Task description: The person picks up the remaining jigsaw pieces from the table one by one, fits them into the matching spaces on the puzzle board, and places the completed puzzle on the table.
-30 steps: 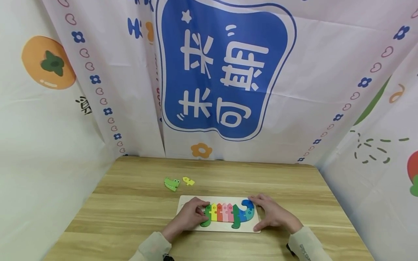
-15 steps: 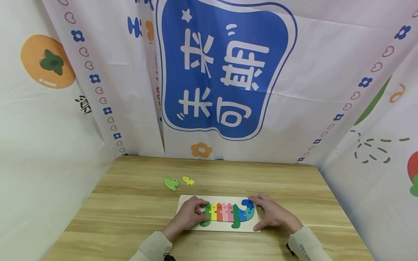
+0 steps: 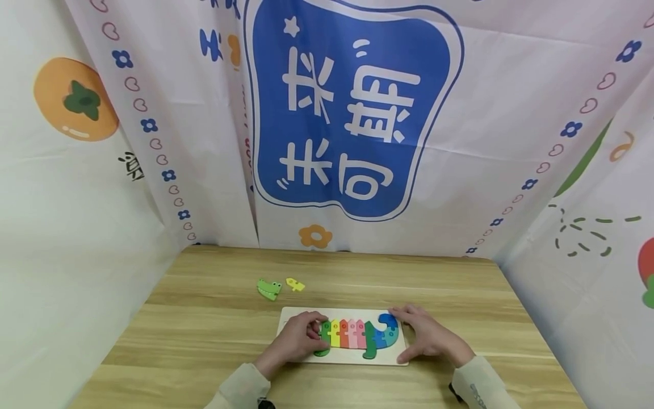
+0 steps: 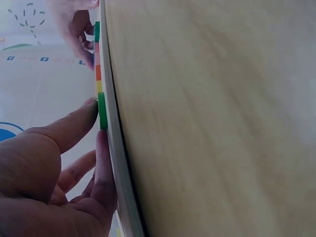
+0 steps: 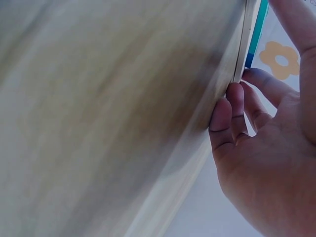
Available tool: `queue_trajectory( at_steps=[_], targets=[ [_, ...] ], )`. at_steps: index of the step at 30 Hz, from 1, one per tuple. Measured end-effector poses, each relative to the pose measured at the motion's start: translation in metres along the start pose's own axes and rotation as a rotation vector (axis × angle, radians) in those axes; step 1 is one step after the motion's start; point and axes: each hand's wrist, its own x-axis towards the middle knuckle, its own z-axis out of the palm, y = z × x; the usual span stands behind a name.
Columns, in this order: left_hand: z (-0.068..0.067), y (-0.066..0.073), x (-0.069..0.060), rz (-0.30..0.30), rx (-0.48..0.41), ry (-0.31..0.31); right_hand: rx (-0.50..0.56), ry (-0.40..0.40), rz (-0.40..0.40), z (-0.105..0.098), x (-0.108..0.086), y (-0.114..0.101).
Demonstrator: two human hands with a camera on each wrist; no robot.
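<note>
In the head view a pale puzzle board (image 3: 341,359) lies flat, filled with crocodile-body pieces in green, yellow, red, pink and blue. My left hand (image 3: 298,338) is over the board's left end and pinches the green leg piece (image 3: 324,330). The left wrist view shows fingertips on either side of that green piece (image 4: 102,111), which stands slightly proud of the board (image 4: 116,143). My right hand (image 3: 429,334) spans the board's right end, thumb at the near corner and fingers at the far one, beside the blue tail piece (image 3: 390,322). The left hand hides the board's left part.
Behind the board, to the left, lie a green crocodile-head piece (image 3: 269,289) and a small yellow piece (image 3: 294,284). The wooden table (image 3: 434,278) is bordered by printed white cloth (image 3: 511,113) at the back and sides.
The left hand's fingers have shifted very slightly on the green leg piece. The right hand, the board and the loose pieces are where they were.
</note>
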Motion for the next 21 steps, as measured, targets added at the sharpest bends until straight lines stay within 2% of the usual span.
queue_trajectory(
  at_steps=[4, 6, 10, 13, 15, 17, 21],
  targets=[
    [-0.005, 0.0, 0.002, -0.021, 0.002, 0.001, -0.005, 0.001, -0.001, 0.0, 0.0, 0.0],
    [-0.01, 0.0, 0.005, -0.035, 0.004, 0.03, -0.001, -0.001, 0.003, -0.001, 0.0, 0.0],
    [-0.027, -0.006, 0.017, -0.024, 0.039, 0.175, 0.003, 0.006, 0.01, -0.001, 0.0, 0.0],
    [-0.045, -0.012, 0.029, -0.028, 0.119, 0.306, -0.002, 0.013, 0.009, -0.001, 0.0, 0.0],
    [-0.057, -0.017, 0.034, -0.049, 0.176, 0.359, -0.002, 0.014, 0.01, 0.0, 0.001, 0.0],
    [-0.066, -0.022, 0.038, -0.071, 0.217, 0.381, 0.003, 0.011, 0.011, 0.0, 0.001, 0.0],
    [-0.076, -0.03, 0.045, -0.097, 0.269, 0.349, 0.012, 0.003, 0.019, 0.0, 0.002, -0.001]
  ],
)
